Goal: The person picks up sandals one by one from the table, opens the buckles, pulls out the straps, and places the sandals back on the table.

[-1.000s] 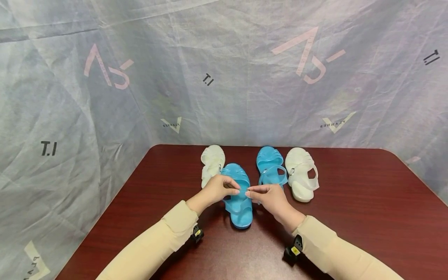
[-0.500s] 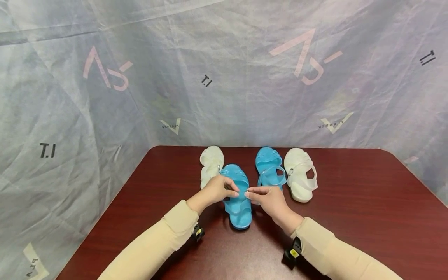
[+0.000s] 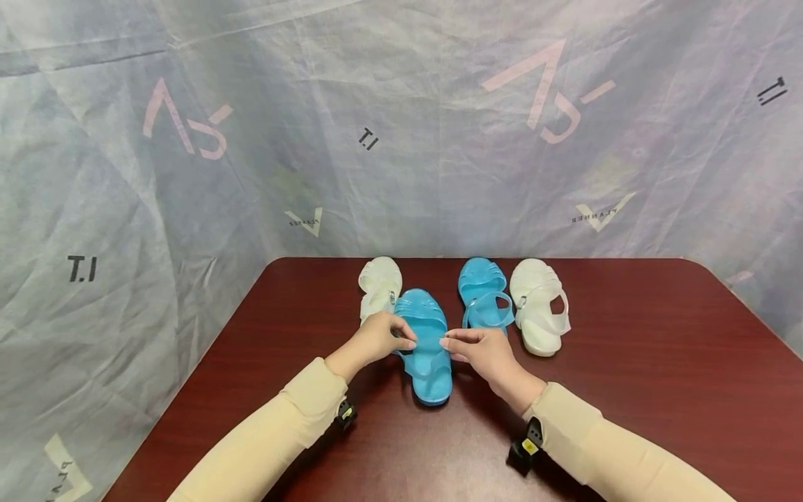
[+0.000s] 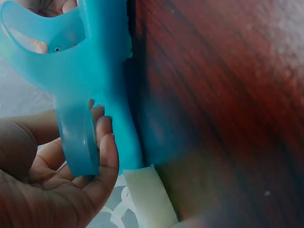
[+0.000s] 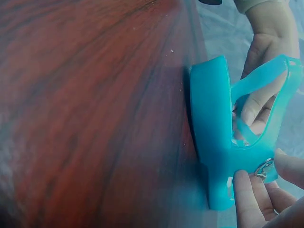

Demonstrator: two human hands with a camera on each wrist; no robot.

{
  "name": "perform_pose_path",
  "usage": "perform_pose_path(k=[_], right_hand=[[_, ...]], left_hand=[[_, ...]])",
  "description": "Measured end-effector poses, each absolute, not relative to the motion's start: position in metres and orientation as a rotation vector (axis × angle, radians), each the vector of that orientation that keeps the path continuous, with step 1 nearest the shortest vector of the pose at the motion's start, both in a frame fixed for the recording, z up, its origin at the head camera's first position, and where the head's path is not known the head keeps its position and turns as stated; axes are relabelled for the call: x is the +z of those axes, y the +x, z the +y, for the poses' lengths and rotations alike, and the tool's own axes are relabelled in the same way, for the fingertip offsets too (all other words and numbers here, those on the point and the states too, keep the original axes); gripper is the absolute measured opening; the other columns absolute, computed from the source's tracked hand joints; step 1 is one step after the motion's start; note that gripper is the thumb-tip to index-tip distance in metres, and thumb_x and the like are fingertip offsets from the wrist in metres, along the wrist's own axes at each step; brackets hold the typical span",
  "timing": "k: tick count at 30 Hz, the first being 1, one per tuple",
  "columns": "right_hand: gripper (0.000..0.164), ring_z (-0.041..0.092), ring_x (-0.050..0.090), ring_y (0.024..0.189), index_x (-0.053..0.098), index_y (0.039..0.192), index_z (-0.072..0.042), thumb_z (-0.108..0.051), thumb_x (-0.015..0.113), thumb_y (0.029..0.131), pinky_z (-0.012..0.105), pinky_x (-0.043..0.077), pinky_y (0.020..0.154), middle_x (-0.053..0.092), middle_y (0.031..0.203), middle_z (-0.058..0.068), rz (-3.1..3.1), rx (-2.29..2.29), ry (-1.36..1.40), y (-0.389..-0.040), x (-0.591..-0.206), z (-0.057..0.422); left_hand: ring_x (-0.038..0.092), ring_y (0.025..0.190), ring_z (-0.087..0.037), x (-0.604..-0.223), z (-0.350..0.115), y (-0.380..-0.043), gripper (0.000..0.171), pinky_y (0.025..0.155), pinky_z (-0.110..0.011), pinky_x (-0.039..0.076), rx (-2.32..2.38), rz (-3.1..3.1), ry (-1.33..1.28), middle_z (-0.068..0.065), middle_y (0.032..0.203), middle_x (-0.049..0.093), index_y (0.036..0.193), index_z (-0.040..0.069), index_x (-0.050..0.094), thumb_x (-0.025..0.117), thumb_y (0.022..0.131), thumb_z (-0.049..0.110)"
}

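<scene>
A blue jelly sandal [image 3: 428, 322] lies on the table with its toe pointing away, between my two hands. On its left side my left hand [image 3: 375, 339] pinches the loose end of the ankle strap [image 4: 76, 137], which bends in a loop in front of the fingers in the left wrist view. My right hand [image 3: 491, 354] is at the sandal's right side. Its thumb and fingers hold the strap by a small metal buckle [image 5: 264, 168], seen in the right wrist view. In the head view, the two hands' fingertips stand apart above the insole.
A white sandal [image 3: 380, 279] lies behind my left hand, partly covered by it. Beyond my right hand lie another blue sandal [image 3: 482, 282] and another white sandal [image 3: 541, 307]. The dark red table [image 3: 652, 362] ends at a grey printed cloth [image 3: 426, 174].
My left hand has moved a little left, away from the right hand, widening the gap between the fingertips. The right hand stays nearly in place. The view has tilted slightly.
</scene>
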State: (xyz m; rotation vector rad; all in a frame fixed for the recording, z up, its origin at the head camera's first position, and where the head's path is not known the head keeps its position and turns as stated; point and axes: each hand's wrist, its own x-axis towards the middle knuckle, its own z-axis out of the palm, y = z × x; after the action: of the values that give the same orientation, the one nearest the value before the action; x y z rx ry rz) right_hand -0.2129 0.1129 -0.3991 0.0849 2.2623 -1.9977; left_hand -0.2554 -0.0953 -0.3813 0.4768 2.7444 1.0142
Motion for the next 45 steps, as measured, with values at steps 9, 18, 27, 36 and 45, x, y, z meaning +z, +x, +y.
perform_pose_path(k=[9,18,27,36,45], right_hand=[[0.024,0.021,0.071,0.095,0.073,0.107,0.000,-0.015,0.071,0.088,0.038,0.056,0.087,0.071,0.108,0.014,2.305,-1.938,0.086,-0.211,-0.400,0.112],[0.023,0.022,0.071,0.096,0.074,0.106,-0.001,-0.014,0.071,0.088,0.039,0.056,0.087,0.070,0.111,0.015,2.323,-1.916,0.078,-0.212,-0.397,0.109],[0.023,0.022,0.071,0.096,0.073,0.106,0.000,-0.014,0.071,0.089,0.038,0.057,0.086,0.071,0.110,0.014,2.306,-1.928,0.087,-0.212,-0.397,0.109],[0.023,0.020,0.069,0.097,0.073,0.108,-0.001,-0.014,0.070,0.089,0.036,0.057,0.086,0.070,0.111,0.013,2.318,-1.942,0.096,-0.209,-0.398,0.108],[0.027,0.020,0.070,0.096,0.072,0.110,0.001,-0.015,0.071,0.089,0.037,0.057,0.086,0.067,0.115,0.016,2.308,-1.982,0.133,-0.207,-0.400,0.109]], left_hand=[[0.062,0.102,-0.019,-0.381,-0.092,-0.254,0.011,0.079,-0.030,0.052,1.074,2.688,0.572,-0.001,0.103,0.072,0.096,0.015,0.077,0.074,0.086,0.019],[0.062,0.084,-0.011,-0.378,-0.079,-0.255,0.018,0.067,-0.027,0.054,1.235,2.570,0.579,-0.001,0.098,0.072,0.102,0.013,0.075,0.074,0.087,0.022],[0.063,0.085,-0.009,-0.378,-0.072,-0.257,0.012,0.068,-0.022,0.051,1.258,2.563,0.590,-0.002,0.095,0.073,0.097,0.012,0.077,0.073,0.087,0.018],[0.062,0.083,-0.010,-0.378,-0.072,-0.255,0.008,0.067,-0.022,0.050,1.225,2.598,0.575,-0.002,0.088,0.072,0.092,0.010,0.076,0.074,0.086,0.015],[0.060,0.080,-0.010,-0.376,-0.076,-0.253,0.006,0.065,-0.022,0.050,1.167,2.651,0.547,-0.001,0.086,0.069,0.090,0.010,0.074,0.074,0.086,0.015]])
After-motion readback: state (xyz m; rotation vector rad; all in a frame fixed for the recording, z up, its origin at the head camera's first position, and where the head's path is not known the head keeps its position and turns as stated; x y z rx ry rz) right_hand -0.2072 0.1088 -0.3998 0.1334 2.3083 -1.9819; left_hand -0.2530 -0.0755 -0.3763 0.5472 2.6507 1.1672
